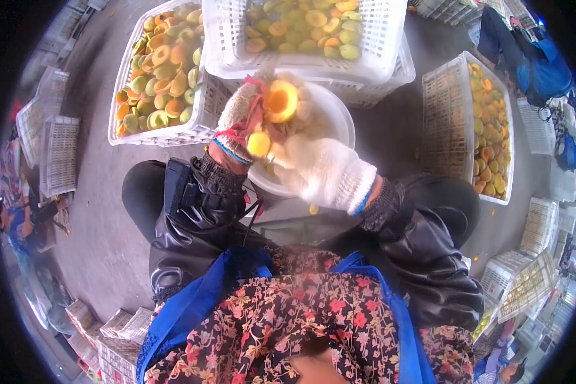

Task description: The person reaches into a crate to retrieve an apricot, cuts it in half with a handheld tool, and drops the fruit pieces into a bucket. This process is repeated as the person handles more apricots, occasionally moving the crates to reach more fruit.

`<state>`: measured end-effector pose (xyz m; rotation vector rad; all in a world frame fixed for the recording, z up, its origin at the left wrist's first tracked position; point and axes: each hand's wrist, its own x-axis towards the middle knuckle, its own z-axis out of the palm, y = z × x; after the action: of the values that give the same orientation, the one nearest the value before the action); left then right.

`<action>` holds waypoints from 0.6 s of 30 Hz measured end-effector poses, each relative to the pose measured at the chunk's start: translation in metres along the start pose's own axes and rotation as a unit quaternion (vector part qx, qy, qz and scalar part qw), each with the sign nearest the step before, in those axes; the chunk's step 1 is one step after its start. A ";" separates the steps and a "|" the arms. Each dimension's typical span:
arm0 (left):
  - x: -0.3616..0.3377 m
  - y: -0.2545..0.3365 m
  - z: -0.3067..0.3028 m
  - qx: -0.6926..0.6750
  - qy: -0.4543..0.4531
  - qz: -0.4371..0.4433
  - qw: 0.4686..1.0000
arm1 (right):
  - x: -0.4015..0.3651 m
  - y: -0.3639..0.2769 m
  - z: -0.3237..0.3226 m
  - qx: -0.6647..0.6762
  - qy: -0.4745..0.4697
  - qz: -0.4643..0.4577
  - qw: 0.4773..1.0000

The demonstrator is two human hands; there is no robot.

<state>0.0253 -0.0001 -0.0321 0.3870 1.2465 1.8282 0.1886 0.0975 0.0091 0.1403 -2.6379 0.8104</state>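
Note:
My left hand [243,115], in a knit glove with red trim, holds a halved peach [280,101], cut face up and orange-yellow. Just below it sits a small yellow piece [258,143], between both hands. My right hand [320,169], in a white knit glove, is closed close against the fruit; what it grips is hidden. Both hands hover over a white round bowl [336,118]. Black sleeves cover both forearms.
White plastic crates of halved peaches stand ahead [307,29], at the left [163,70] and at the right [486,121]. Empty stacked crates [57,153] line the left and lower right [525,281]. A person in blue [537,64] sits at the far right. The floor is grey concrete.

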 end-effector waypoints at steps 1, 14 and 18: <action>0.013 0.002 -0.009 0.383 -0.015 0.176 0.907 | -0.002 -0.004 -0.004 0.005 -0.053 0.003 0.999; 0.087 0.090 0.002 0.605 0.281 0.409 0.623 | -0.026 0.011 0.024 -0.122 -0.146 0.223 0.956; 0.161 0.055 0.008 0.707 0.107 0.190 0.673 | -0.031 0.023 0.033 -0.106 -0.174 0.217 0.955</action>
<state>-0.0891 0.1249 -0.0137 1.3506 2.7588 0.7568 0.2021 0.0974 -0.0402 -0.4039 -3.1256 0.6712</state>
